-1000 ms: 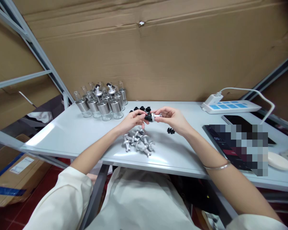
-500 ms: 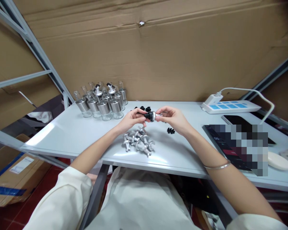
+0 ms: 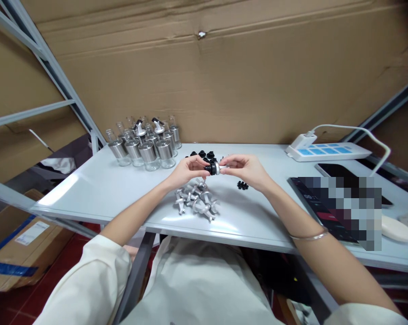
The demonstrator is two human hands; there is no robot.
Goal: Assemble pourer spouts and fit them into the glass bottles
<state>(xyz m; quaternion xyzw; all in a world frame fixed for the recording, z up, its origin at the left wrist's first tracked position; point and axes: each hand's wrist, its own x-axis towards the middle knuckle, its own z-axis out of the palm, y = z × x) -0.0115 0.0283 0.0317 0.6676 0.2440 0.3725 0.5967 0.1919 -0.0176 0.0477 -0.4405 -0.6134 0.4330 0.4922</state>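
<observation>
Between my two hands, above the table, a bottle pourer lies sideways. Its black ribbed stopper (image 3: 211, 169) is pinched by my left hand (image 3: 188, 172), thumb below and fingers above. The silver spout piece (image 3: 218, 168) points right, its tip in the thumb and fingers of my right hand (image 3: 243, 170). Stopper and spout piece meet at the silver collar; whether they are fully joined I cannot tell. Just below my hands is a heap of loose silver spouts (image 3: 200, 203). Several black stoppers (image 3: 201, 154) lie behind my fingers, and small black parts (image 3: 243, 185) sit under my right hand.
Glass bottles with steel sleeves (image 3: 147, 153) stand together at the back left, two topped with pourers. On the right are a white power strip (image 3: 329, 151) with a cable, a phone (image 3: 349, 176) and a partly blurred tablet-like device (image 3: 300, 189). Cardboard (image 3: 244, 76) walls the back.
Both hands have dipped slightly, still holding the pourer between them. The fingers of my right hand have shifted a little on the spout. Things on the table have stayed put.
</observation>
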